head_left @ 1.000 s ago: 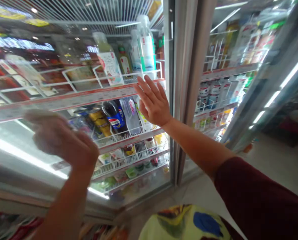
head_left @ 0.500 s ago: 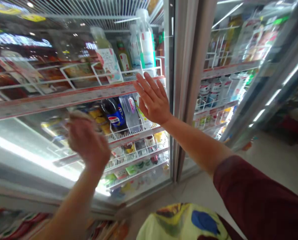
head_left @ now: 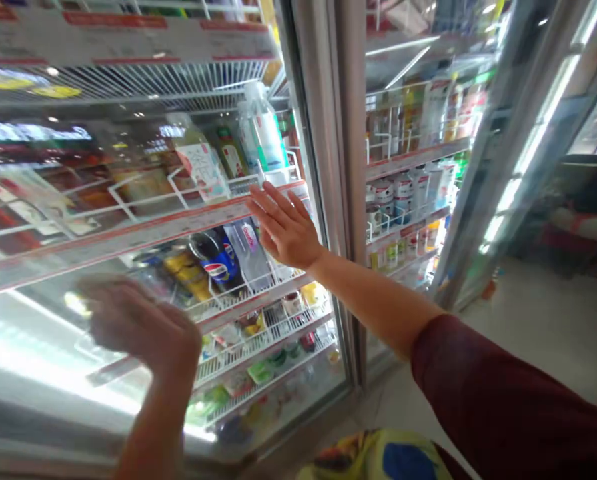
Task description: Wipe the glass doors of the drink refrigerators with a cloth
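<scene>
My right hand [head_left: 284,227] lies flat against the glass door [head_left: 311,343] of a drinks cooler, fingers spread and nothing in it. Lower left, my left hand [head_left: 138,327] is in front of the same glass, smeared by motion. Its fingers look curled over something pale and greyish [head_left: 95,290] that is too blurred to name. Between the hands, behind the glass, a dark bottle with a blue label [head_left: 221,267] lies on a wire shelf. Beside it is a clear pack with a pink label [head_left: 248,240]. A bottle with a white label [head_left: 201,167] leans on the shelf above.
A metal door frame [head_left: 348,200] stands right of my right hand. Beyond it a second cooler section holds several cans [head_left: 403,197] on shelves. Bright light strips [head_left: 523,140] run along the far right. Pale floor [head_left: 528,333] shows below.
My left hand has moved left and lower across the glass. My right hand stays spread on the door, while the view has tilted up and shifted right.
</scene>
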The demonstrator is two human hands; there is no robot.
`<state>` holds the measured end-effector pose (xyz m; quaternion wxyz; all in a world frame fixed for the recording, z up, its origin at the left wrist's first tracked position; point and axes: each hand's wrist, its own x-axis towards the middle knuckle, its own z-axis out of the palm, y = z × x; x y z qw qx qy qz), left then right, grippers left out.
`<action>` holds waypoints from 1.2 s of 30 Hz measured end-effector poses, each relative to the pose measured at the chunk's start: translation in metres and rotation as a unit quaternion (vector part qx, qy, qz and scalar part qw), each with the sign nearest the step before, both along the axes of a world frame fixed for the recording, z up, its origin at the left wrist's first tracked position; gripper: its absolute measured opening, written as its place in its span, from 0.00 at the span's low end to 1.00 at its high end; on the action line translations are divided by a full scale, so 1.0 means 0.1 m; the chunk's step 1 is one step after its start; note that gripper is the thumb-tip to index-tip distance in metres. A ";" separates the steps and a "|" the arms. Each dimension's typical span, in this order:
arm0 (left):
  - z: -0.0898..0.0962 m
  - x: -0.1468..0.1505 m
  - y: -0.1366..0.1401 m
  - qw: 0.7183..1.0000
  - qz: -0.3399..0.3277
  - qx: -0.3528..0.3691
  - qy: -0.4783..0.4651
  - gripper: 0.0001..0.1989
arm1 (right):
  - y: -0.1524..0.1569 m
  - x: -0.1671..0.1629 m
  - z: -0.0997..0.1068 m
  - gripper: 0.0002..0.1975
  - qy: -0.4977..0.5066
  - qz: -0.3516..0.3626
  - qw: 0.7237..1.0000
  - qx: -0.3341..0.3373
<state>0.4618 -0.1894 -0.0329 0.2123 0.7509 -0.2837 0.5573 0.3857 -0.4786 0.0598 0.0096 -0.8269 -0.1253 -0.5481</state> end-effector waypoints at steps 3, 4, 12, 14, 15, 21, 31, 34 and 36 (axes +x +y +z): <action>-0.53 -0.15 -0.50 0.993 -0.025 0.054 -0.102 0.38 | 0.02 -0.06 0.02 0.28 0.018 0.004 1.000 0.012; -0.59 -0.20 -0.63 0.992 -0.040 0.074 -0.098 0.37 | 0.04 -0.10 0.00 0.28 0.027 0.010 0.999 0.024; -0.23 -0.92 -1.37 0.977 -0.184 -0.102 0.041 0.35 | 0.49 -0.65 -0.76 0.26 0.207 0.393 0.830 0.337; -0.34 -1.05 -1.53 0.969 -0.226 -0.075 0.063 0.36 | 0.49 -0.72 -0.94 0.24 0.235 0.415 0.761 0.440; -0.40 -1.09 -1.57 0.968 -0.238 -0.050 0.066 0.37 | 0.45 -0.74 -0.97 0.23 0.240 0.406 0.745 0.471; -0.34 -0.84 -1.12 0.982 -0.145 0.084 -0.085 0.39 | -0.20 -0.85 -0.28 0.24 0.046 0.263 0.924 0.273; 0.02 0.16 0.61 0.997 0.078 -0.012 0.002 0.39 | 0.13 -0.11 -1.28 0.33 0.028 0.061 0.976 -0.206; -0.06 0.28 0.72 0.997 0.074 -0.003 -0.013 0.40 | 0.11 -0.08 -1.12 0.32 0.015 0.080 0.965 -0.249; -0.10 0.30 0.70 0.997 0.075 -0.008 -0.020 0.39 | 0.02 -0.06 -0.69 0.33 -0.032 0.066 0.983 -0.171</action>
